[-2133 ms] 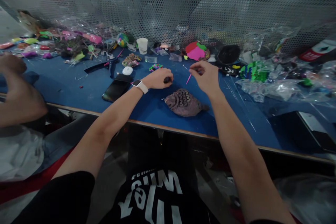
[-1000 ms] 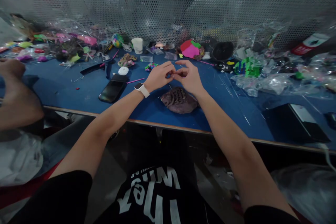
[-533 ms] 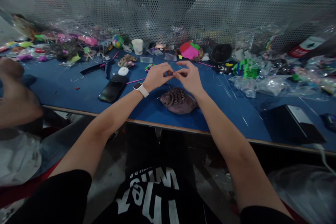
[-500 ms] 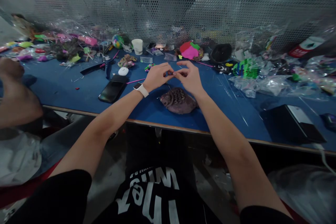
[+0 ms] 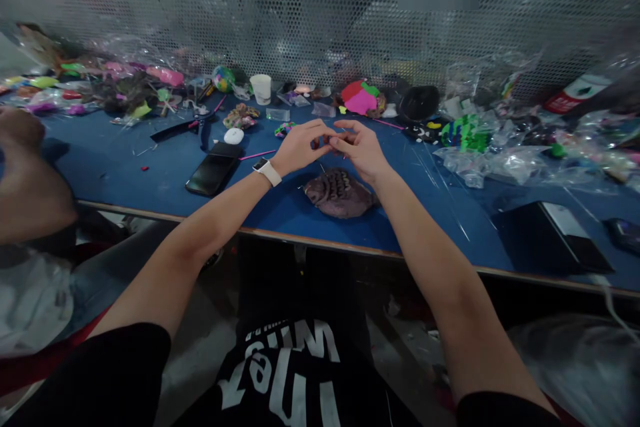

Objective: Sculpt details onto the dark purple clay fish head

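Note:
My left hand [image 5: 303, 145] and my right hand [image 5: 364, 152] meet above the blue table, fingertips touching. Both are closed in a pinch; whatever lies between the fingers is too small and shaded to make out. Just below them, on the table near its front edge, rests a brown-purple clay fish [image 5: 341, 196] with rows of wavy scales across its upper middle. Its right end is close to my right forearm. A pale-strapped watch [image 5: 267, 171] is on my left wrist.
Left of my hands lie a black phone [image 5: 215, 168], a white rounded case [image 5: 233, 137] and a thin pink stick [image 5: 257, 155]. A paper cup [image 5: 261, 89], colourful clay [image 5: 361, 97] and plastic bags [image 5: 515, 161] line the back. A co-worker's arm [image 5: 30, 173] is at far left.
The fingers of both hands have shifted slightly against each other, still pinched together. The clay fish stays in place; the view has moved a little.

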`<state>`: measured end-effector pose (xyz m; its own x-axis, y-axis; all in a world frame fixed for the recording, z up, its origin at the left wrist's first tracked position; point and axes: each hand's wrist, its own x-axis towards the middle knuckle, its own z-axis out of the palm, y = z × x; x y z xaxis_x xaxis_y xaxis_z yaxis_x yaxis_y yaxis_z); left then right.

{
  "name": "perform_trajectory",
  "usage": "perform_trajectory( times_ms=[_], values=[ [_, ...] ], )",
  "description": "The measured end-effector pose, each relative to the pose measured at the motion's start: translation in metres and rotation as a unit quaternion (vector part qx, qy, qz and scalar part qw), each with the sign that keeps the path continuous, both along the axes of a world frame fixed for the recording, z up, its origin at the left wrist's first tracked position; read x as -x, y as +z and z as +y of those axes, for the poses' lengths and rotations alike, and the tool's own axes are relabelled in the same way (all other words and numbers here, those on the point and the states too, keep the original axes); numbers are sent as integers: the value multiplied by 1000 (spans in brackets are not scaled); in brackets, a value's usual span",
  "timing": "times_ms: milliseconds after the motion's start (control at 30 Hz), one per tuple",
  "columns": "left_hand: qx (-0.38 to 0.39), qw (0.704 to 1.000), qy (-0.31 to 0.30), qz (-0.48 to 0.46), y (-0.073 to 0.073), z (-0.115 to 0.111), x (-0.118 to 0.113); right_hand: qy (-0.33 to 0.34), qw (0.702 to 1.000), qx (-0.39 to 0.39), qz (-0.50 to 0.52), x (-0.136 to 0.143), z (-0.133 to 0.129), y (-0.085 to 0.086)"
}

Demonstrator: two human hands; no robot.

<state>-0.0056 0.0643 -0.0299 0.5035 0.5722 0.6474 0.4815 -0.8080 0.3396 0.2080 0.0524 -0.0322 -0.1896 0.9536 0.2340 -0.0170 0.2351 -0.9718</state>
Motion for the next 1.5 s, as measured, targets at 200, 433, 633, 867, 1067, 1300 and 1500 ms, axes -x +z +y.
perform_trajectory(
  times_ms=[200,433,633,867,1067,1300,1500],
  values=[
    [0,1000,-3,29,-4,2,-2,3,1000,-2,-23,-1,3,-3],
    [0,1000,18,11,-5,5,1,-3,1000,-7,1,1,2,-3],
    [15,999,22,27,-6,8,-1,-23,999,16,-29,-8,11,-3],
    [-5,998,43,44,-2,8,-4,-44,998,-14,-45,-22,16,4],
    [-32,998,53,21,-6,9,3,-96,991,-81,-52,-27,19,3],
    [-21,999,49,3,-4,9,6,-65,990,-114,-60,-26,19,-1],
    [-9,999,48,4,-3,5,2,3,991,-111,-72,-10,14,-9]
  ],
)
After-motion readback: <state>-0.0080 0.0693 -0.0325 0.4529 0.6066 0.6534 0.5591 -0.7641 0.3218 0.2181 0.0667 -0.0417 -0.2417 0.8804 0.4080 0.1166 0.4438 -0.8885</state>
